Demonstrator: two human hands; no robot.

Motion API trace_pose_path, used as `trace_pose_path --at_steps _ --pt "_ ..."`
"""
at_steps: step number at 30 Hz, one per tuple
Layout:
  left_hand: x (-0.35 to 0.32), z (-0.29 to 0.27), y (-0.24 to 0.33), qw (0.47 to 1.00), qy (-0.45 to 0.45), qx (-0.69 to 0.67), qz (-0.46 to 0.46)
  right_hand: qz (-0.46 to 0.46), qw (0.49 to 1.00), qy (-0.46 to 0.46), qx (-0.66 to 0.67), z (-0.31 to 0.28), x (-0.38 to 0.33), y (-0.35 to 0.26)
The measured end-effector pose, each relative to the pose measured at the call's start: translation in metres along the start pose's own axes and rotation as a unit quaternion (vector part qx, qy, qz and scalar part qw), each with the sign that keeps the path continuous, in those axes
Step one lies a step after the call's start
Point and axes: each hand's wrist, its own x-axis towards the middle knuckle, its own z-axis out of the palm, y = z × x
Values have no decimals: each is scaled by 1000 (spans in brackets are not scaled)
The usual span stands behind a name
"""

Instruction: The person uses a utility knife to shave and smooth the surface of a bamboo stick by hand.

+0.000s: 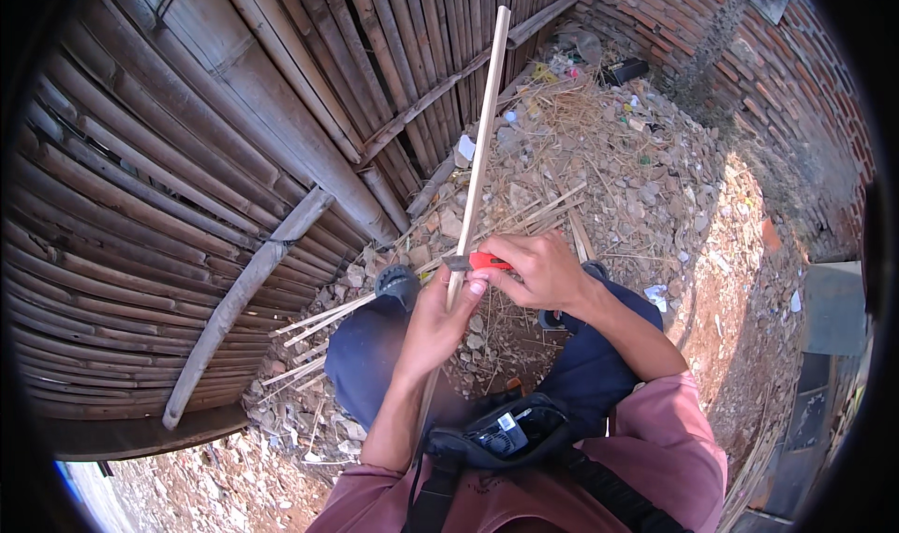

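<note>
A long, pale bamboo strip (pixel 481 149) runs up and away from my lap, its far end raised over the ground. My left hand (pixel 438 319) is closed around its lower part, the thumb lying along it. In my right hand (pixel 543 269) is a red-handled utility knife (pixel 490 261), gripped near the blade end. The grey blade crosses the strip and touches it just above my left thumb. Both hands meet above the space between my knees. My right fingers hide part of the knife's handle.
A bamboo wall (pixel 309 93) stands close on the left, with a brick wall (pixel 796 93) at the far right. Rubble (pixel 646 186) and straw cover the ground. Several cut strips (pixel 314 322) lie beside my left knee. A black pouch (pixel 515 430) rests at my waist.
</note>
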Motion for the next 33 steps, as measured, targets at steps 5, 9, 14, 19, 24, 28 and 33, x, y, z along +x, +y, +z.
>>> trace_pose_path --at_steps 5,9,14,19,24,28,33 --pt "1 4 8 998 43 55 -4 11 1000 4 -15 3 -3 2" --pt "2 7 3 990 74 118 34 18 999 22 -36 5 -2 1" --pt "2 8 7 978 92 183 41 53 996 53 -50 3 0 7" --pt "-1 10 17 974 90 207 30 58 995 56 -60 -3 2 7" --pt "-1 11 19 971 87 223 1 37 998 35 -43 1 1 8" --pt "-2 12 18 968 90 233 23 44 998 25 -42 2 1 7" --pt "-4 15 13 966 92 238 27 57 993 80 -59 -1 4 12"
